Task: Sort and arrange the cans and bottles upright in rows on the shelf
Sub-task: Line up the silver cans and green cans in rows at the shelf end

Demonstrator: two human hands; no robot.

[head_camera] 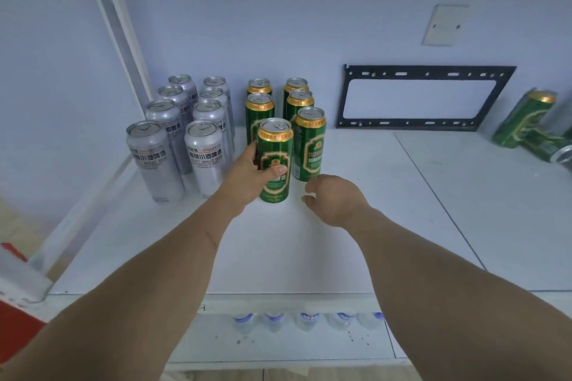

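Note:
On the white shelf [309, 241], my left hand [247, 178] grips an upright green can [276, 145] at the front of the left green row. Several more green cans [310, 139] stand upright behind and beside it in two rows. To the left, several silver cans [204, 155] stand upright in two rows. My right hand [332, 198] hovers just right of the held can, fingers loosely curled, holding nothing. At the far right, green cans [526, 120] lie on their sides against the wall.
A black metal bracket [427, 127] leans on the back wall behind the shelf. A white wall plate [444, 25] sits above it. Blue-capped bottles [306, 318] show on a lower level below the shelf's front edge. A white upright post [114, 18] bounds the left.

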